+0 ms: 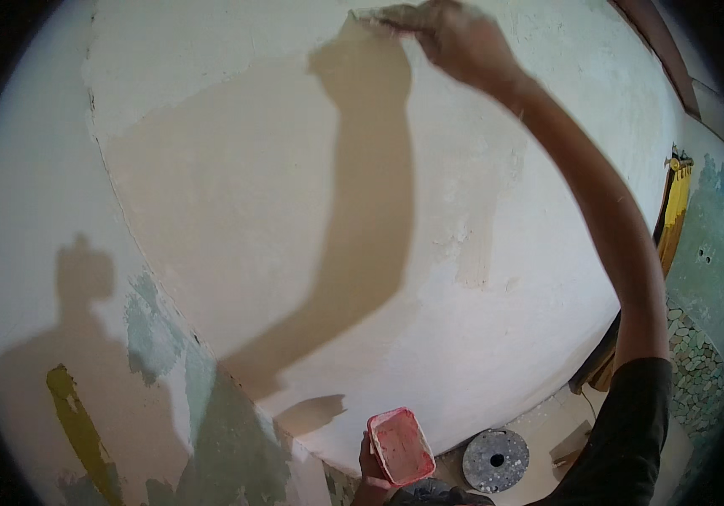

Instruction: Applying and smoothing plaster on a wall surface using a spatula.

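My right hand (470,46) is raised high at the top of the wall (261,194), its fingers closed round a putty knife (369,15). The knife's edge lies against or very close to the pale plaster, and the fingers hide most of its handle. Down at the lower edge, my left hand (369,468) holds a small square red tub (402,447) from its left side. Pale paste is smeared over the tub's inside and rim. Damp-looking darker plaster spreads across the wall below the knife, partly under my arm's shadow.
A round grey speckled object (495,460) with a dark centre hole stands on the floor right of the tub. The wall corner (134,236) runs down the left. A yellow and brown curtain (674,202) hangs at right, near pebble-patterned flooring (699,363).
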The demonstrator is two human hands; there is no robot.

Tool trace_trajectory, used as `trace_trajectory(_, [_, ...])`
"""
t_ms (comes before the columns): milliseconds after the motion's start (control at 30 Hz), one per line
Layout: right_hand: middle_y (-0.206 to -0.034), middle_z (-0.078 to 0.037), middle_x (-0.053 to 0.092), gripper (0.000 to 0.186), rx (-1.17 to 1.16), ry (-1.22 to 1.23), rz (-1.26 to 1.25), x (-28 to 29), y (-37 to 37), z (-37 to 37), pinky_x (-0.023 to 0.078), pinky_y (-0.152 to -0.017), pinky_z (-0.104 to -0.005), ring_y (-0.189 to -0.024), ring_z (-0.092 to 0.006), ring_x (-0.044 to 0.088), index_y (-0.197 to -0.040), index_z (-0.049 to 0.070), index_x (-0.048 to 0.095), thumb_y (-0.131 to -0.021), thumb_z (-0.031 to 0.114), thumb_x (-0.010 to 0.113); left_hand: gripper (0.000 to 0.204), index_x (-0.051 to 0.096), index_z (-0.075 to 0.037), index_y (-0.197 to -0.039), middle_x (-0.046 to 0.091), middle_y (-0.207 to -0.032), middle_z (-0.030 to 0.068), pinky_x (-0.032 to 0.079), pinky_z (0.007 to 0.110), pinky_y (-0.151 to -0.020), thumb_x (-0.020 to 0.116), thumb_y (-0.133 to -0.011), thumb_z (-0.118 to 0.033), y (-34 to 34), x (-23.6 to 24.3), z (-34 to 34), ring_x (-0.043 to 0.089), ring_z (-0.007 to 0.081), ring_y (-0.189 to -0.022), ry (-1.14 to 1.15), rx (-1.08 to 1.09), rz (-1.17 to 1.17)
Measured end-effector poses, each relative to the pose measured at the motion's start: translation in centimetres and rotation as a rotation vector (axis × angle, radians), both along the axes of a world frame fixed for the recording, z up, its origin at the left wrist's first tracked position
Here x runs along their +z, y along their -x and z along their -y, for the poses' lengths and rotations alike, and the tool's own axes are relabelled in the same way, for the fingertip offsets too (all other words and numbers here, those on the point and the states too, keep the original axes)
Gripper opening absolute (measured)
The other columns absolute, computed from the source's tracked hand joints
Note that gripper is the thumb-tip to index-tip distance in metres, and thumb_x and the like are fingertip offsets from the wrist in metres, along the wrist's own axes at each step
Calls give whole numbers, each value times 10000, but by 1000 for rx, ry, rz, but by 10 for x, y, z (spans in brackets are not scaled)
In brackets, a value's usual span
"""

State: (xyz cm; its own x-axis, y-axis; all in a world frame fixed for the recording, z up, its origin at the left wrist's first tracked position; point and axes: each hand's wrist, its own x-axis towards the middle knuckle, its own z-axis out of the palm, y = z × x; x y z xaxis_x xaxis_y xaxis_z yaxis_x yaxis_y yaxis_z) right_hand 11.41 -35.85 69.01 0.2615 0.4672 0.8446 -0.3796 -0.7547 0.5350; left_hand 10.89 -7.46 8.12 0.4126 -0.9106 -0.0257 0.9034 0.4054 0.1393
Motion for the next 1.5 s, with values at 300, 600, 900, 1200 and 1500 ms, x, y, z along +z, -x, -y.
trace_trajectory(300, [-1138,-41,756,340,-51,-320,-247,-20,29,-30,585,-889,-380,-977,-211,713,-1271,246,720,-988,110,590,671,534,-148,-1453,586,-1432,119,438,553,-1106,450,-998,-634,-9,-33,-9,561,350,-1300,27,2,-102])
trace_trajectory(600, [-999,-159,748,410,-161,-207,-263,-29,3,-51,566,-894,-454,-972,-329,706,-1240,173,742,-891,34,578,647,561,-146,-1426,604,-1405,122,461,527,-1092,468,-997,-621,-8,-41,1,578,341,-1281,-211,105,10])
trace_trajectory(900, [-779,-7,648,265,449,-462,-577,95,18,25,501,-657,-320,-740,-103,555,-948,38,733,-961,302,729,674,529,-125,-1453,603,-1405,117,459,598,-1070,447,-1003,-621,19,30,-7,584,357,-1275,7,-73,-106])
trace_trajectory(1200, [-768,20,649,134,1073,-594,-1113,97,-1,59,491,-637,-296,-706,-108,545,-890,52,749,-900,185,756,602,600,-144,-1373,648,-1327,100,501,533,-1037,483,-1002,-604,10,5,-16,620,327,-1201,-426,174,62])
trace_trajectory(1500, [-885,-17,734,131,683,-424,-696,65,24,7,552,-729,-288,-800,-87,587,-981,3,760,-922,120,763,618,613,-158,-1366,642,-1347,88,472,516,-1068,518,-976,-628,-6,14,9,613,315,-1210,-452,91,74])
